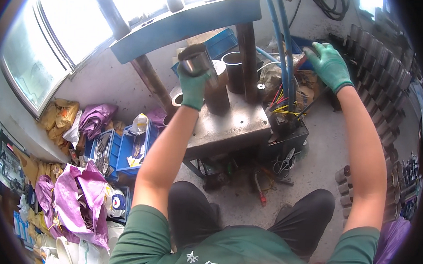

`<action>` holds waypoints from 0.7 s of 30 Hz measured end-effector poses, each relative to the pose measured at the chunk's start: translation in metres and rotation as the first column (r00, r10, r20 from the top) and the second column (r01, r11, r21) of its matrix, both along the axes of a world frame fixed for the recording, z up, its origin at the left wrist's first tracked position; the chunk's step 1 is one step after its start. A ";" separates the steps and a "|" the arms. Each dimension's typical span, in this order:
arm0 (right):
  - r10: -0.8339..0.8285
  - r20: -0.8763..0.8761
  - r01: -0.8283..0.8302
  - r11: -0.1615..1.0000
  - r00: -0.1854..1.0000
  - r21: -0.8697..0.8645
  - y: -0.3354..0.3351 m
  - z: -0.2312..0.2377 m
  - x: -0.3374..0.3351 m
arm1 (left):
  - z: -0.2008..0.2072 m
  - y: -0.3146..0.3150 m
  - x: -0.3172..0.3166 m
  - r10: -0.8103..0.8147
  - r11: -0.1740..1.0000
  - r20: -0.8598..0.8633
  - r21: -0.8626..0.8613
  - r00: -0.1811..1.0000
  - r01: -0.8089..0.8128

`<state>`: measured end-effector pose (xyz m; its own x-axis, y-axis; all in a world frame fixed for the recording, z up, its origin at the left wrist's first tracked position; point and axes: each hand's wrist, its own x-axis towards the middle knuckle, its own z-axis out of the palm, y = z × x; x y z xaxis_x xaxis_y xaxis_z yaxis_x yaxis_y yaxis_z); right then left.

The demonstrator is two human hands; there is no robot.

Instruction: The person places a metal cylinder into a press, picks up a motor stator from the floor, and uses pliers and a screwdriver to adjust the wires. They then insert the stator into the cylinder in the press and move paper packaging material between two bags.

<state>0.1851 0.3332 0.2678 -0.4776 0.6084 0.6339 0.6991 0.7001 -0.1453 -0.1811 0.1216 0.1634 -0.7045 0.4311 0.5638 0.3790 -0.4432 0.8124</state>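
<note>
My left hand (193, 88), in a green glove, is wrapped round a short shiny metal cylinder (198, 63) with a dark top. It holds this cylinder above the metal bed (235, 122) of a blue-framed press. Close beside it, a dark upright cylinder (217, 100) stands on the bed. A wider tube (233, 69) with a pale rim stands farther back. My right hand (331, 69), also gloved in green, is raised to the right of the blue hoses (287, 64). Its fingers are partly spread and I see nothing in them.
The press's blue crossbeam (187, 27) spans above the bed. Stacked metal cylinders (379, 68) line the right side. Blue bins (137, 147) and purple sacks (83, 197) fill the left. Coloured wires (282, 104) hang beside the bed. A red-ended tool (263, 199) lies on the floor.
</note>
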 end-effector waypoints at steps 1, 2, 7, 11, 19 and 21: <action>-0.057 0.015 0.056 0.998 0.998 0.030 -0.001 -0.009 0.011 | 0.004 -0.013 0.039 -0.112 0.988 0.085 0.112 0.990 0.102; -0.048 -0.007 0.048 0.998 0.999 0.028 -0.012 -0.010 0.011 | 0.006 -0.040 0.058 -0.194 0.959 0.149 0.239 0.970 0.156; 0.109 -0.070 -0.107 0.994 0.992 0.022 -0.052 -0.039 0.056 | -0.100 -0.092 0.063 -0.470 0.858 0.498 0.452 0.729 0.244; 0.215 0.161 -0.212 0.977 0.963 -0.033 -0.115 -0.077 0.107 | -0.130 -0.119 0.075 -0.562 0.824 0.669 0.500 0.486 0.266; 0.502 0.294 -0.484 0.864 0.813 -0.138 -0.225 -0.091 0.014 | -0.126 -0.126 0.081 -0.538 0.843 0.717 0.470 0.444 0.262; 0.568 0.155 -0.514 0.810 0.809 -0.282 -0.235 -0.111 -0.036 | -0.123 -0.126 0.079 -0.569 0.817 0.673 0.524 0.473 0.238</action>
<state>0.1492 0.0979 0.1569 -0.8801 0.3157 0.3546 0.2466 0.9422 -0.2269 -0.1017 -0.0048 0.0404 -0.7086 0.7041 0.0466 -0.6157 -0.6491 0.4467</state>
